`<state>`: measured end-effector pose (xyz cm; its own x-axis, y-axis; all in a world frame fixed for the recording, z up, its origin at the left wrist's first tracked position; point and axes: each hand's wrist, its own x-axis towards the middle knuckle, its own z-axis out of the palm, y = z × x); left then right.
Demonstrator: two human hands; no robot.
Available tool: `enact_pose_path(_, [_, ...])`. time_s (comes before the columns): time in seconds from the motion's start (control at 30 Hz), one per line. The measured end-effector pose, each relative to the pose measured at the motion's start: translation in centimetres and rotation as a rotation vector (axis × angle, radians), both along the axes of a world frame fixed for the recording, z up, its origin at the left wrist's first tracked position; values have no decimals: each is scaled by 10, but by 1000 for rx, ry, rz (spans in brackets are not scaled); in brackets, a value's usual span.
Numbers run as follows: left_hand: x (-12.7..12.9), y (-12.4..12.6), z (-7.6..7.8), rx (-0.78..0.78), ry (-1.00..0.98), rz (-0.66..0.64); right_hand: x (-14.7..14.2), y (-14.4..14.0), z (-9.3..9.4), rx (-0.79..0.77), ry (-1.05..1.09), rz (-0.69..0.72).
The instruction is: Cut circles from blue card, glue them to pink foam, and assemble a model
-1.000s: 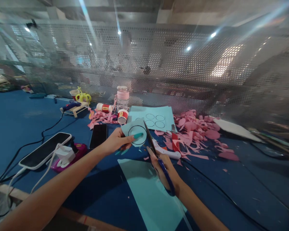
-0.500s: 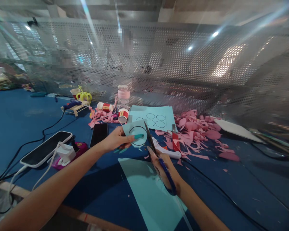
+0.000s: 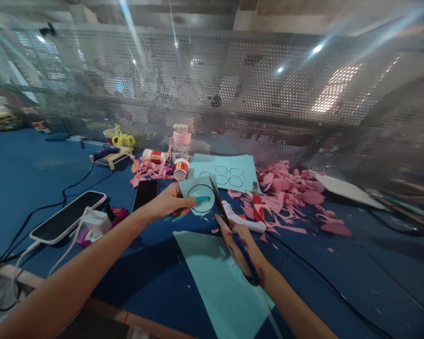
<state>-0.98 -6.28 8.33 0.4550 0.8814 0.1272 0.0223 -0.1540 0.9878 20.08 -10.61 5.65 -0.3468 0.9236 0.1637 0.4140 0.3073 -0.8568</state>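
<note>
Left hand (image 3: 169, 203) pinches paper piece (image 3: 199, 191); right hand (image 3: 240, 247) works scissors (image 3: 229, 226).

Dim, bluish light; bright lamps glare upper right, streaks cross the top, edges bend and blur softly.

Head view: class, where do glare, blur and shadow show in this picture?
Head view: light streaks flare across the mesh wall; edges smear and bend; arm shadow falls on the blue table; the paper piece and scissors stay fairly sharp.
</note>
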Motion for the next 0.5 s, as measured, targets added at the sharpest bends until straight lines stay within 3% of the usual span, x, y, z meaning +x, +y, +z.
enact_pose_path(0.5, [-5,5,0,-3,38,-12,1,2,0,-22,-14,22])
